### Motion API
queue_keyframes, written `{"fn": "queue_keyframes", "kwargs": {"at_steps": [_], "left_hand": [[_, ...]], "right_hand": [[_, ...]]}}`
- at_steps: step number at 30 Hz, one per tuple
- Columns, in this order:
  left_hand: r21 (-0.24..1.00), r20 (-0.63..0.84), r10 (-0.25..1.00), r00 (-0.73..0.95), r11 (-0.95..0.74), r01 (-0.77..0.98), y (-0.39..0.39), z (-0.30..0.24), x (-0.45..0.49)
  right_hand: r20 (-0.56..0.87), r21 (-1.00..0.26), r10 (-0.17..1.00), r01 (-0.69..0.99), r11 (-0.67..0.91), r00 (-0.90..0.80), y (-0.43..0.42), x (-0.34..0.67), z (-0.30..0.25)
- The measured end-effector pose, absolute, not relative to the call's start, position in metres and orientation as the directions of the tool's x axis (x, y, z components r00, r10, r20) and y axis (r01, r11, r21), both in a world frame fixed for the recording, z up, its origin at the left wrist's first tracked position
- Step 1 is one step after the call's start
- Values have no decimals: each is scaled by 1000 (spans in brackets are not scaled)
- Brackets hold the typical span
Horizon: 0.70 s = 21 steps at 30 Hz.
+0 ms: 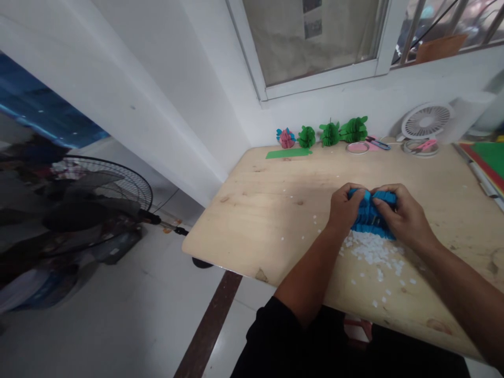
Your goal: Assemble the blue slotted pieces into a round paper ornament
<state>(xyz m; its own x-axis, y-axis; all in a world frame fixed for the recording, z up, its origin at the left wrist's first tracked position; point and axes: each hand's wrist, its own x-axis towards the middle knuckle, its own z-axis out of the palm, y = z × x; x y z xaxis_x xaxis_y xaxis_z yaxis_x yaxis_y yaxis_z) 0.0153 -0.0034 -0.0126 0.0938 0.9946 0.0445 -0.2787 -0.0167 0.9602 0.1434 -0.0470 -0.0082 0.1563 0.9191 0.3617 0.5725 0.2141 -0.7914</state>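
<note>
Here's the pleated blue paper piece (365, 214), squarely between the left hand (343, 207) and the right hand (405, 215) over the near side of the bench (252, 210). Neither hand is nearer: both are on it, fingers curled around opposite ends, thumbs pressing across its upper part. That's the relation that counts here, a grip from both sides with the folds showing in the gap. The lower edge runs left to right, dipping slightly towards the right hand; the long axis looks to follow it, though with both ends covered I can't be sure.

Just below, on the wearer's side, lies a scatter of small white bits (372, 253), loose flecks straying around it. Whether the blue underside touches the bench or those bits, I can't tell; the fingertips behind are out of sight too.

Farther out, by the wall, a green paper strip (288, 153) lies flat before a pink-and-blue paper figure (286, 138), with three green pleated paper figures (329, 134) to its right. A small white fan (427, 122) stands beyond those.
</note>
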Motion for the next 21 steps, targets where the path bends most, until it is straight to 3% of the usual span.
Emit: {"fn": "queue_keyframes", "kwargs": {"at_steps": [11,21], "left_hand": [[953,114,980,165,-61,-298,-4,-13,14],[934,79,969,236,12,-358,-4,-16,14]], "right_hand": [[404,-741,903,631,228,148,-45,145,-10],[454,-736,876,623,265,163,-45,143,-10]]}}
